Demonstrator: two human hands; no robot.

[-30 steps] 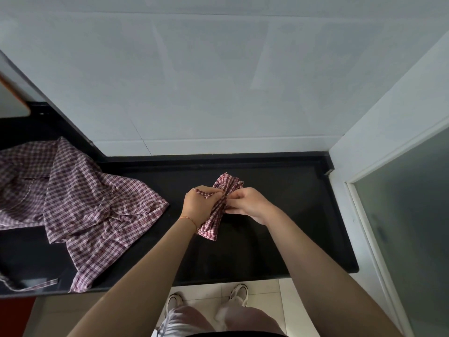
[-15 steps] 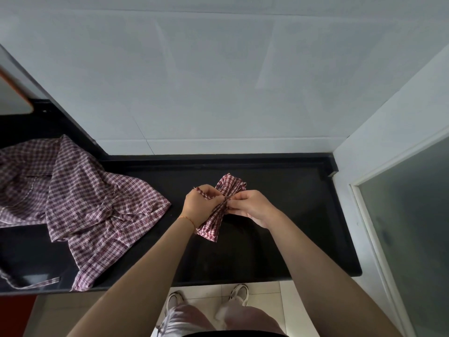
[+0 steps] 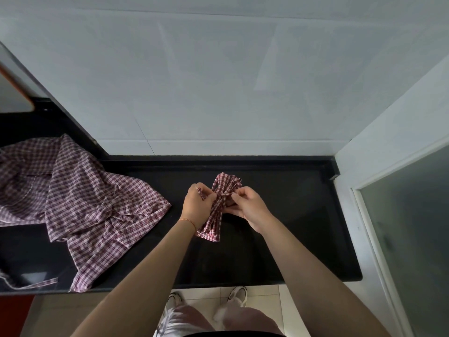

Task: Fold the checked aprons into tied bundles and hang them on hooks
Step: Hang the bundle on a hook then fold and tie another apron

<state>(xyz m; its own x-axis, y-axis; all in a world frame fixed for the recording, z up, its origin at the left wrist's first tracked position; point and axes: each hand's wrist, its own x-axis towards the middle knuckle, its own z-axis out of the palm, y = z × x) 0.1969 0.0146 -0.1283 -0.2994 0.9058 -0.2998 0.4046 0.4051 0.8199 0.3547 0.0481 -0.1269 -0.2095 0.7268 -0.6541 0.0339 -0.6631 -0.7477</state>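
A red-and-white checked apron, folded into a narrow bundle (image 3: 216,216), lies on the black counter (image 3: 291,227) in the middle. My left hand (image 3: 197,206) pinches a strap end at the bundle's left side. On the other side my right hand (image 3: 247,207) pinches the strap at the bundle's waist. Both hands meet at the cinched middle, where the strap wraps the cloth. The bundle's upper end fans out above my fingers and its lower end pokes out beside my left wrist.
Loose checked aprons (image 3: 80,203) lie spread in a heap on the counter's left part, one strap (image 3: 36,283) trailing near the front edge. A white tiled wall (image 3: 218,93) stands behind. A frosted glass door (image 3: 408,227) is at the right. My feet show below the counter edge.
My hands have stayed at the bundle's waist. The left hand's strap end now sticks up a little higher, and the fingers of both hands have shifted slightly closer at the knot.
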